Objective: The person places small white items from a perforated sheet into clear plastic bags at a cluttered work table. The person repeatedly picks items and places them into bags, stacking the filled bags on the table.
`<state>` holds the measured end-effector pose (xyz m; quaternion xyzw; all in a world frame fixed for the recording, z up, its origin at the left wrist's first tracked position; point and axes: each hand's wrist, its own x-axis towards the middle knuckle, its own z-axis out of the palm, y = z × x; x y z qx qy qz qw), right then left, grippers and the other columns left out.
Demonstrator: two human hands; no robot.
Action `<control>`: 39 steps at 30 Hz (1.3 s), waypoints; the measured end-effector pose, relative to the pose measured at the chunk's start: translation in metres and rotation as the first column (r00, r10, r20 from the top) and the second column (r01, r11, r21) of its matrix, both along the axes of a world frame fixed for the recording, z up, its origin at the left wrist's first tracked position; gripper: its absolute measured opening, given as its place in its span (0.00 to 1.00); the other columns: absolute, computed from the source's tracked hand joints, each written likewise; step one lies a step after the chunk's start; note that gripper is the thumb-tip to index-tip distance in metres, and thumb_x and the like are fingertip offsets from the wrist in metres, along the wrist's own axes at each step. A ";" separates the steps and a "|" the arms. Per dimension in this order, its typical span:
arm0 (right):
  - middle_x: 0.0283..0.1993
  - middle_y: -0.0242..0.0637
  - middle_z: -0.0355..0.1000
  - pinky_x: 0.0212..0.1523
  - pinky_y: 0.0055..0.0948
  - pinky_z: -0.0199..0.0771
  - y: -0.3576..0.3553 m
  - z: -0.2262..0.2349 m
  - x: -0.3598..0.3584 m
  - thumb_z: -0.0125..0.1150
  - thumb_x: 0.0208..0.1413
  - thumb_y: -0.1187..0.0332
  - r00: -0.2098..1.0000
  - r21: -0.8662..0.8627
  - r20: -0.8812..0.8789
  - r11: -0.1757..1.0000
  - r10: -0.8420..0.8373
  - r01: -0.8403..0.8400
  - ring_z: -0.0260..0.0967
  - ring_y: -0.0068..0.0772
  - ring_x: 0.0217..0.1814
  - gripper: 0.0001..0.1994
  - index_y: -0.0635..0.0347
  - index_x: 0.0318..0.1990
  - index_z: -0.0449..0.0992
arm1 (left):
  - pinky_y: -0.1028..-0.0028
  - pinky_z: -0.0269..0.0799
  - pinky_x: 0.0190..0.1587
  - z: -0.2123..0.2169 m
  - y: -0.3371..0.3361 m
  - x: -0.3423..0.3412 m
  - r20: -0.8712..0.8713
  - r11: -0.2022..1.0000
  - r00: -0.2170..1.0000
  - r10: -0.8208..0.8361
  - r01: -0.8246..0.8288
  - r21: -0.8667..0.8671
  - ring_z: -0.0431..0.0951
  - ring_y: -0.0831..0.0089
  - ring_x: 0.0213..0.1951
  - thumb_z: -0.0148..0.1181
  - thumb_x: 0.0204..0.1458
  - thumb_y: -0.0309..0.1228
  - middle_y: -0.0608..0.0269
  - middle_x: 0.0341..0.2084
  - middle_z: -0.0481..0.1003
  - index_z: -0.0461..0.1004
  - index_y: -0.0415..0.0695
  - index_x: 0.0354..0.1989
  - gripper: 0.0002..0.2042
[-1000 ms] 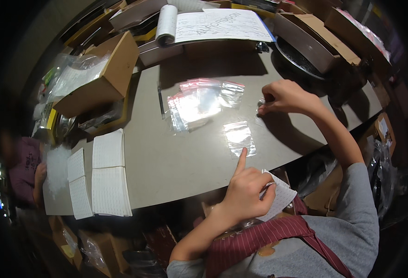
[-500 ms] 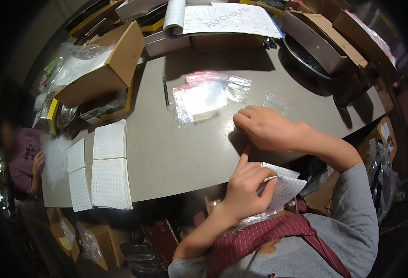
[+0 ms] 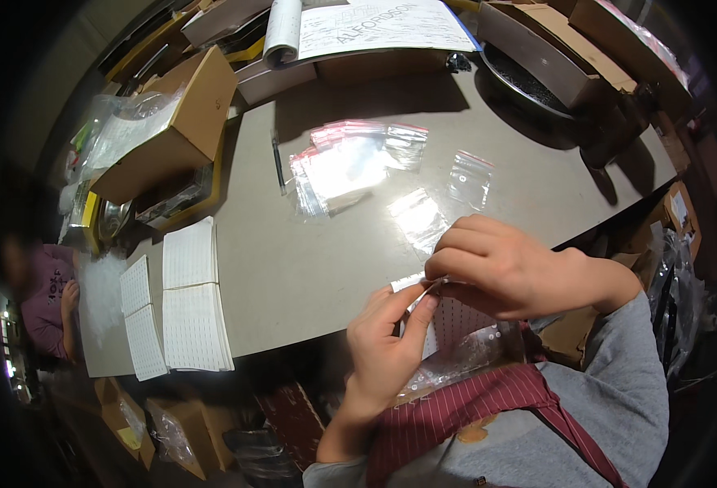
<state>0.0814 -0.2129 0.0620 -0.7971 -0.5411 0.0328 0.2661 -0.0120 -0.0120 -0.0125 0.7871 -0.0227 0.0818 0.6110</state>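
Note:
My left hand pinches a white sheet of small printed labels between thumb and fingers, over the table's near edge. Curled closed, my right hand meets the left fingertips at the sheet's upper edge. Whether a single label is between its fingertips is too small to tell. Just beyond the right hand lies a clear zip bag, flat on the table. Another clear zip bag with a small pale dot lies farther right. A fanned pile of red-edged zip bags shines under the light.
Two banded stacks of printed sheets lie at the left. A black pen is beside the bags. Cardboard box, clipboard and black round pan line the far side. A person sits at far left.
My right hand has drawn back from the table to the sheet, uncovering the flat zip bag. My left hand has shifted left and its extended index finger has closed. The view has shifted slightly.

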 end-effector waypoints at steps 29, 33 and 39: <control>0.30 0.50 0.74 0.39 0.42 0.74 -0.059 -0.044 0.103 0.70 0.53 0.66 0.832 -0.353 0.195 0.754 -0.520 0.554 0.74 0.54 0.36 0.12 0.67 0.34 0.77 | 0.77 0.69 0.52 0.010 0.073 -0.025 -0.204 0.829 0.979 -0.022 -0.096 -0.551 0.79 0.73 0.44 0.57 0.65 0.27 0.53 0.44 0.82 0.76 0.26 0.55 0.17; 0.34 0.47 0.74 0.42 0.42 0.74 -0.029 -0.004 0.093 0.68 0.56 0.66 0.931 -0.460 -0.134 0.854 -0.339 0.245 0.73 0.51 0.38 0.12 0.66 0.38 0.75 | 0.77 0.69 0.50 0.006 0.098 -0.036 -0.221 0.817 0.973 0.067 -0.180 -0.547 0.79 0.73 0.42 0.56 0.64 0.28 0.56 0.40 0.81 0.78 0.26 0.51 0.16; 0.39 0.45 0.73 0.45 0.41 0.74 0.002 -0.033 0.074 0.61 0.59 0.74 0.991 -0.195 -0.067 0.976 -0.114 0.099 0.73 0.47 0.43 0.06 0.64 0.42 0.72 | 0.75 0.72 0.49 0.005 0.101 -0.036 -0.213 0.825 0.971 0.111 -0.209 -0.525 0.80 0.72 0.42 0.55 0.65 0.28 0.53 0.41 0.82 0.77 0.26 0.51 0.15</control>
